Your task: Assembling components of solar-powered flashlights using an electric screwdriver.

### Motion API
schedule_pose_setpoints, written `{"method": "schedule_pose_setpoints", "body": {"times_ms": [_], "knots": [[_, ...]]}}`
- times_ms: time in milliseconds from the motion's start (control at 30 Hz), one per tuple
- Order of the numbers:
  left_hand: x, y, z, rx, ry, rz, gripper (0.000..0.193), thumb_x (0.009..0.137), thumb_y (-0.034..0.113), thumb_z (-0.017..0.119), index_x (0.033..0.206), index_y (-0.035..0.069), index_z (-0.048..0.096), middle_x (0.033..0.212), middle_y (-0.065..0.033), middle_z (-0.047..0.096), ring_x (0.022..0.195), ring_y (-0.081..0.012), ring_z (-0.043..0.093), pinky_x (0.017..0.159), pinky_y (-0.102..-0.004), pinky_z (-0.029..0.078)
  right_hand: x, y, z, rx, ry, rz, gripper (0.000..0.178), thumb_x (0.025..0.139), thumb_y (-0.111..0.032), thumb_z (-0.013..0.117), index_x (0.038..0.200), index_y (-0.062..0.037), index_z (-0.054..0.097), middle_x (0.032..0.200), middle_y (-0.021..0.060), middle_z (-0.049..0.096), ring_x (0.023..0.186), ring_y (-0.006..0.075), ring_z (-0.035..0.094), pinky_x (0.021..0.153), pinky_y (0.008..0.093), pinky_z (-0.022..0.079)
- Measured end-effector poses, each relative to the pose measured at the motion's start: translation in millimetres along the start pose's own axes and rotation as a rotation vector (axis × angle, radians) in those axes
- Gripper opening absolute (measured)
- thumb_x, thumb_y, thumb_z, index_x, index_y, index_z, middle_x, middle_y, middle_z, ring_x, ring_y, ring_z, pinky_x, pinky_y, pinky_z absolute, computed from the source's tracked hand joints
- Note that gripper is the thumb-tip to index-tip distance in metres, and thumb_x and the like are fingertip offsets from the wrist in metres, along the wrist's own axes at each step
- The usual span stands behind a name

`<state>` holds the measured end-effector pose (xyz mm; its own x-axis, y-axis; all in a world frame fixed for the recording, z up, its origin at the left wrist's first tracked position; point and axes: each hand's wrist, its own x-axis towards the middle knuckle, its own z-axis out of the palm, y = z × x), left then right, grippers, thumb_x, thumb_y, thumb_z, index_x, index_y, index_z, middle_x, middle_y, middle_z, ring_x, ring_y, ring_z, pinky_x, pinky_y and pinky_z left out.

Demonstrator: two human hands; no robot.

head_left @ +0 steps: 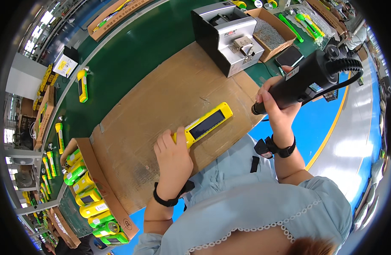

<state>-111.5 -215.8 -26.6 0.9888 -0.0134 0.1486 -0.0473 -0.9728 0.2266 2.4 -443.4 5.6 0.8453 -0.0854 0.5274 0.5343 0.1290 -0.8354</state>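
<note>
My left hand [174, 158] has its fingers wrapped over the near end of a yellow flashlight [209, 123] with a long dark panel. The flashlight lies at a slant on a brown cardboard sheet [161, 93], its free end pointing to the far right. Off the right edge of the sheet, my right hand [282, 117] grips a thick black electric screwdriver [302, 80]. Its tip points left and down, apart from the flashlight, and a coiled cord runs from its back end. Any bit in the tip is too small to make out.
Beyond the sheet stands a silver-and-black screw feeder [229, 38], beside an open carton of small screws [272, 34]. A carton of yellow and green flashlights [114, 191] stands at the left. Single flashlights, such as one upright unit [82, 86], line the green bench.
</note>
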Motion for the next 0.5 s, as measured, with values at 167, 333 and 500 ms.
{"method": "schedule_pose_setpoints", "body": {"times_ms": [167,333,500], "knots": [[-1.9,2.7,-0.1,0.027,-0.081,-0.014,0.057,0.072,0.005,0.066,0.123,-0.005,0.042,0.117,-0.0237,0.043,0.109,-0.041,0.042,0.095,-0.048,0.033,-2.2,7.5,-15.6,0.018,-0.077,-0.005,0.065,0.078,-0.001,0.063,0.13,-0.0014,0.024,0.075,0.0089,0.054,0.063,0.0157,0.056,0.061,0.029,0.048],[-4.2,12.8,7.1,0.058,-0.035,-0.05,0.056,0.074,0.002,0.065,0.124,-0.005,0.041,0.12,-0.0244,0.041,0.113,-0.042,0.04,0.097,-0.0488,0.032,3.2,8.1,-25.5,-0.041,-0.074,-0.003,0.065,0.076,-0.002,0.063,0.128,-0.0009,0.024,0.073,0.0078,0.055,0.062,0.0148,0.055,0.06,0.0273,0.047],[-6.0,11.9,14.8,0.087,0.002,-0.08,0.056,0.075,0.001,0.066,0.125,-0.004,0.04,0.122,-0.0248,0.039,0.115,-0.0424,0.039,0.099,-0.0482,0.031,5.0,19.6,-36.9,-0.114,-0.047,-0.008,0.067,0.074,-0.003,0.065,0.126,0.0019,0.025,0.072,0.0061,0.056,0.061,0.013,0.054,0.06,0.0247,0.045]]}}
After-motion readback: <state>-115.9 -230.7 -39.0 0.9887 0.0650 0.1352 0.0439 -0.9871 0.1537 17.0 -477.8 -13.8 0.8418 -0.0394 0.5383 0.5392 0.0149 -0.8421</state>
